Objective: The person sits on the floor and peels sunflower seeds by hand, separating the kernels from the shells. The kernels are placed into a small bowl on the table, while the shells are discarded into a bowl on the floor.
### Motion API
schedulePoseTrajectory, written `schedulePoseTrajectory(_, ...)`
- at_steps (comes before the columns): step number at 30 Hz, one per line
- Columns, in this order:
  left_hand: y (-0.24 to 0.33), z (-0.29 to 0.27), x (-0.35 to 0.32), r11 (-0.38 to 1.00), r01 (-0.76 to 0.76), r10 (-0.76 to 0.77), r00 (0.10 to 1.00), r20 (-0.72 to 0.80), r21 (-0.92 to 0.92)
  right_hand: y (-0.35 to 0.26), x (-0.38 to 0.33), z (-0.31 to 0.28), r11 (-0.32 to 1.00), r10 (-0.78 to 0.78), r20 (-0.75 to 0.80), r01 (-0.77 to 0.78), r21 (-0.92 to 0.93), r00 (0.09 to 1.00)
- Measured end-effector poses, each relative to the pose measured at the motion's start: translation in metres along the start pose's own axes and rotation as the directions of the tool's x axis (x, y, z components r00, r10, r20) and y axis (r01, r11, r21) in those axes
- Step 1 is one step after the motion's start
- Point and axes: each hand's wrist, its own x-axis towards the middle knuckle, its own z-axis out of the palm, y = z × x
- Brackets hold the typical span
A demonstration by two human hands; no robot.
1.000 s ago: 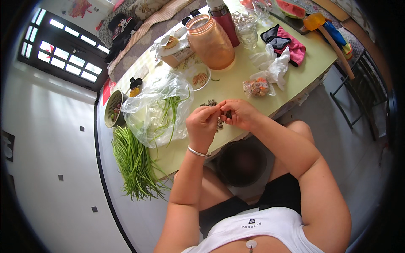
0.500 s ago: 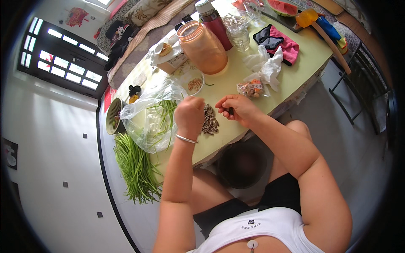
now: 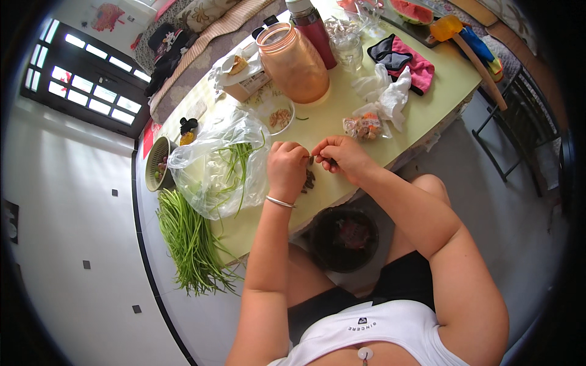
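Dark, slender seeds (image 3: 310, 182) lie partly behind my left grip (image 3: 287, 166), pinched tight, contents unclear; my right grip (image 3: 343, 156) curls round more, a bag (image 3: 204, 174) nearby

Dark lettering (image 3: 362, 328) on white top (image 3: 394, 324)

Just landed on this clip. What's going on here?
A person seated at a pale yellow table has both hands close together, fingertips nearly meeting. The right hand curls around a small dark piece; what the left hand pinches is too small to tell. Beside them lies a partly hidden pile of small, dark grey, elongated pieces. Long green stalks lie at the table's left.
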Motion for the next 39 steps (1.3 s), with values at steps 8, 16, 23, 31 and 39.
schedulePoseTrajectory(8,0.027,-0.014,-0.006,0.96,0.145,-0.178,0.977,-0.12,-0.241,0.014,0.0,0.006,0.986,-0.145,-0.032,0.141,-0.09,0.989)
schedulePoseTrajectory(16,0.037,-0.014,-0.013,0.996,0.079,-0.082,0.989,-0.12,-0.036,0.012,-0.006,0.016,0.967,-0.198,-0.106,0.176,-0.184,0.975)
schedulePoseTrajectory(23,0.039,-0.018,-0.015,0.976,0.146,-0.163,0.982,-0.099,-0.163,0.014,-0.008,0.019,0.862,-0.373,-0.061,0.322,-0.391,0.926)
schedulePoseTrajectory(31,0.026,-0.02,-0.02,0.377,0.42,-0.484,0.849,0.211,-0.825,0.004,-0.004,0.004,0.995,-0.09,0.119,0.084,0.049,0.989)
schedulePoseTrajectory(39,0.017,-0.03,-0.015,-0.061,0.58,-0.537,0.667,0.516,-0.813,-0.004,-0.009,0.006,0.991,-0.136,0.152,0.135,0.022,0.979)
